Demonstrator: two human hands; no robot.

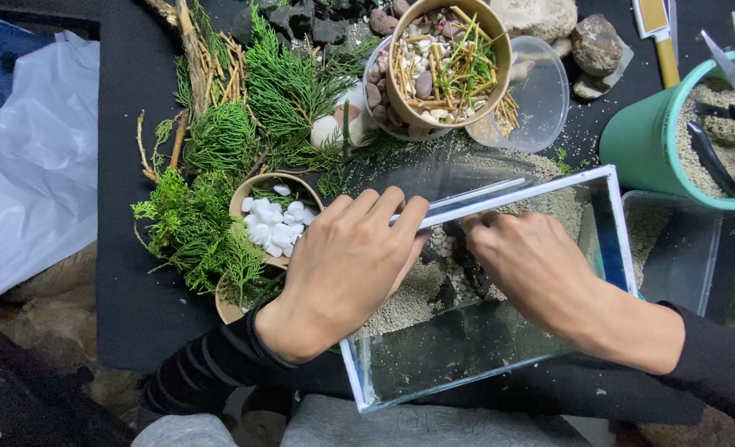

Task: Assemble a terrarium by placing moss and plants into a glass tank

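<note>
Glass tank (607, 240): left hand (347, 265) grips its rim, right hand (533, 269) (grip hidden) inside; white-pebble bowl (256, 194) at nine o'clock.

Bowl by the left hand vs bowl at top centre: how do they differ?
The bowl by the left hand holds white pebbles and is partly hidden by green sprigs and the left hand. The bowl at top centre holds mixed brown and pale stones with straw-like stems and sits nested in a clear plastic cup, fully in view. Neither hand touches the top one. Both are round, tan paper-like bowls on the black mat.
</note>
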